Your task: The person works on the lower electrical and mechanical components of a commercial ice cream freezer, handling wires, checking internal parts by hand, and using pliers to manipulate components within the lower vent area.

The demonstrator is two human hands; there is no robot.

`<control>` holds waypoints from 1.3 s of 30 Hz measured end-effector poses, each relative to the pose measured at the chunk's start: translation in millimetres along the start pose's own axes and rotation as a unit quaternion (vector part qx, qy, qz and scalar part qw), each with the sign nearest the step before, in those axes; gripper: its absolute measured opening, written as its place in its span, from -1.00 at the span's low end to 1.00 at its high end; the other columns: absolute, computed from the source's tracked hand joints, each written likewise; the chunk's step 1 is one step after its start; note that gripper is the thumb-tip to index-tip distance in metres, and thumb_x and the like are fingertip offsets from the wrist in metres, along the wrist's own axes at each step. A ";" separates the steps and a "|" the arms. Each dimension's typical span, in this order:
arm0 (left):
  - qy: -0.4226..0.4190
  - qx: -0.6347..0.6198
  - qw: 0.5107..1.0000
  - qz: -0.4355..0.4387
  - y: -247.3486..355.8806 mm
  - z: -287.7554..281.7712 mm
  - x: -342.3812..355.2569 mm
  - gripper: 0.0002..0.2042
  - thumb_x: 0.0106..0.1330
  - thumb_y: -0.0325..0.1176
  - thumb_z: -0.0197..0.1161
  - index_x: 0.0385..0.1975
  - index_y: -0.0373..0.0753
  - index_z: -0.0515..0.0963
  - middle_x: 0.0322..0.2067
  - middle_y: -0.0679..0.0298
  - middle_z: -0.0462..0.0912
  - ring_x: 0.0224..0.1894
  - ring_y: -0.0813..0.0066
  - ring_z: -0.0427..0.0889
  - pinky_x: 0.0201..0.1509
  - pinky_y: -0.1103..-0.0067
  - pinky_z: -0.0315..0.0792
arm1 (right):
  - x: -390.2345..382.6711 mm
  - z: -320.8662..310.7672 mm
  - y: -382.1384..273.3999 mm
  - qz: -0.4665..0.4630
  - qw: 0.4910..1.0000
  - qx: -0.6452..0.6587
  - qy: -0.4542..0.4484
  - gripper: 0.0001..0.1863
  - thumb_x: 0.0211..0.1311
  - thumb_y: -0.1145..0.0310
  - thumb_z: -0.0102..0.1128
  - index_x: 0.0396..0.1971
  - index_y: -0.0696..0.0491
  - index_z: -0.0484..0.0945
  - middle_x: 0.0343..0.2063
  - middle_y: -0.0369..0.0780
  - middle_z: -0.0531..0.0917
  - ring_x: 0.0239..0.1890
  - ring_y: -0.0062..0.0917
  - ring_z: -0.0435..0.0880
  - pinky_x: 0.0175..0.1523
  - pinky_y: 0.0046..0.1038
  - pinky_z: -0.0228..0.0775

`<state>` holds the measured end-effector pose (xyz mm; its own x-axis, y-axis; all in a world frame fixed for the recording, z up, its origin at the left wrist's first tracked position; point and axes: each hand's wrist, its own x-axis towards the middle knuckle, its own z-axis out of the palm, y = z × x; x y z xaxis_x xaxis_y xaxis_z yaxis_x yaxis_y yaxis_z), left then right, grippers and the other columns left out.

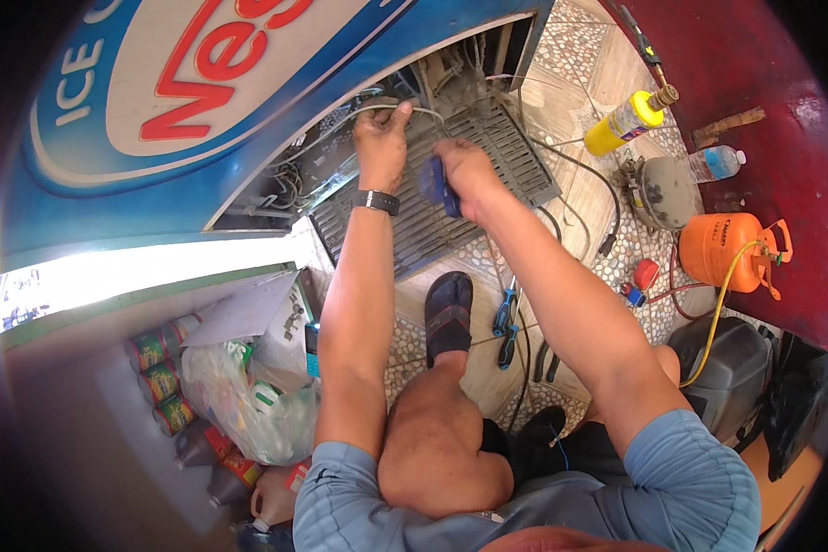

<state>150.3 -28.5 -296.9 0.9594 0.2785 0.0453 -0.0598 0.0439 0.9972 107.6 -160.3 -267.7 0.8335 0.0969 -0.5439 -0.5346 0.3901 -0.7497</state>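
Note:
My left hand [380,147] is closed around a thin grey tube [337,125] at the opening low in a blue and white freezer [179,189]. The tube arcs from the left of the opening, passes through my fingers and bends down toward my right hand. My right hand [467,175] is wrapped around a blue-handled hand tool [442,189], slightly blurred; its working end is hidden, so I cannot tell its exact kind. Beneath both hands lies a dark slatted vent grille [515,152], tilted out from the opening. Dusty parts and loose wires [285,189] show inside.
At right stand a yellow gas cylinder [616,129], a dark round metal unit [664,191], a water bottle [716,164] and an orange gas tank [722,250] with a yellow hose. Blue-black screwdrivers [505,315] lie by my foot. A plastic bag [239,400] and cans [164,379] sit at left.

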 end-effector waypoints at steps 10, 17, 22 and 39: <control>-0.062 -0.056 0.996 -0.025 4.3 4.3 -1.5 -0.69 0.30 -0.39 0.37 -0.09 -0.35 0.44 -0.09 0.00 0.68 -0.02 0.36 0.64 0.10 0.53 0.45 | 15.9 -9.9 -7.5 0.198 0.977 0.053 -0.059 -0.69 0.42 0.19 0.06 -0.37 0.15 0.47 -0.53 -0.19 0.51 -0.57 -0.41 0.49 -0.59 -0.35 0.36; -0.042 -0.044 0.998 -0.008 7.8 4.7 -7.6 -0.71 0.33 -0.34 0.34 -0.08 -0.34 0.45 -0.15 0.10 0.69 -0.10 0.45 0.62 0.04 0.56 0.46 | 19.0 -90.1 8.6 -0.115 0.791 -0.597 -0.070 -0.47 0.33 0.09 0.12 0.22 0.04 0.45 -0.03 -0.01 0.64 0.08 -0.16 0.59 0.16 -0.26 0.38; -0.057 -0.052 0.997 -0.017 9.6 1.4 -13.1 -0.76 0.36 -0.37 0.30 -0.11 -0.33 0.47 -0.18 0.16 0.69 -0.14 0.49 0.62 0.01 0.57 0.46 | 59.2 -105.7 -19.6 -0.291 0.719 -0.618 -0.128 -0.57 0.32 0.17 0.18 0.14 0.00 0.51 0.02 -0.14 0.61 0.11 -0.26 0.52 0.24 -0.24 0.22; -0.073 0.011 0.997 -0.018 19.7 1.2 -9.5 -0.80 0.39 -0.40 0.24 -0.11 -0.35 0.45 -0.23 0.14 0.70 -0.17 0.46 0.64 -0.05 0.57 0.46 | 45.4 -84.1 38.1 -0.388 0.600 -0.681 -0.161 -0.67 0.32 0.27 0.14 0.06 -0.05 0.57 0.00 -0.17 0.65 0.11 -0.29 0.53 0.27 -0.20 0.15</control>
<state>140.3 -31.4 -277.6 0.9907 0.1348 0.0157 -0.0200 0.0307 0.9993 113.4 -218.0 -352.7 0.7717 0.6274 0.1042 0.5963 -0.6568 -0.4616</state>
